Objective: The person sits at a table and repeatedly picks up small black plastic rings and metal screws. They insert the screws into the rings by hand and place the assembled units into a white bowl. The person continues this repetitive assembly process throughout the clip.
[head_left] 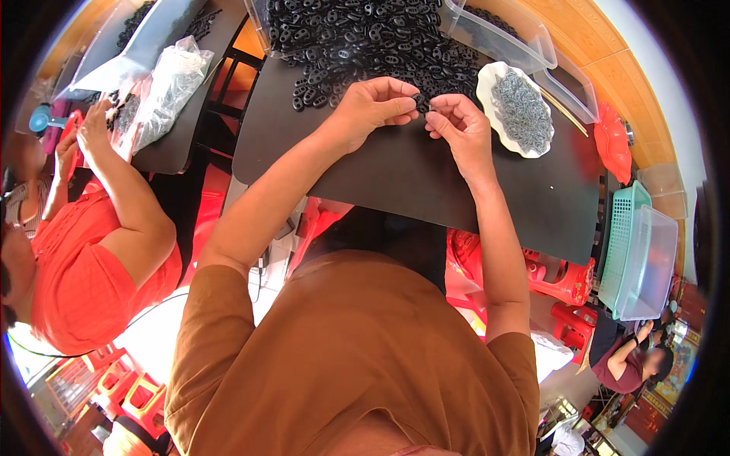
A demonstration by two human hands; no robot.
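Observation:
My left hand [380,108] pinches a small black oval piece with holes [420,102] between thumb and fingertips over the dark table. Close beside it, my right hand [461,128] has its thumb and fingers pressed together at the piece's right side. Whatever lies in that right pinch is too small to make out. Just beyond my hands spreads a large heap of similar black pieces [357,45]. To the right of my right hand stands a white scalloped dish [485,85] filled with many tiny grey parts [521,110].
See-through plastic bins [517,38] line the table's far side. A red scalloped dish [611,143] and a green basket [625,235] are at the right. On the left, a person in red [99,258] works at another table beside a plastic bag [171,91]. Red stools [563,281] stand below.

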